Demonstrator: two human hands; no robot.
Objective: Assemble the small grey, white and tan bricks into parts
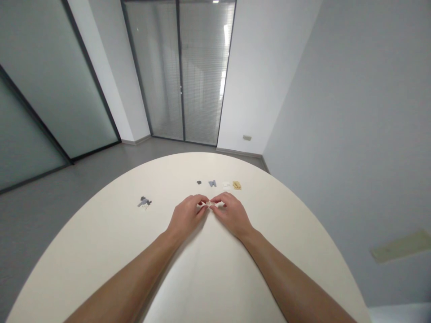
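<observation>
My left hand (189, 212) and my right hand (232, 212) meet over the middle of the table. Between their pinched fingertips is a small pale piece (209, 204), too small to name and partly covered by the fingers. Just beyond the hands lies a row of small things: a dark grey piece (199, 182), a grey-blue piece (212, 183), a white piece (226, 185) and a yellowish cluster (237, 185). Off to the left of my left hand sits a small pile of dark, grey and white pieces (144, 202).
A round cream table (215, 278) carries everything, its curved far edge well past the row. Beyond stand a glass door with blinds (202, 80) and a frosted glass partition (50, 76). A grey wall (353, 112) rises close on the right.
</observation>
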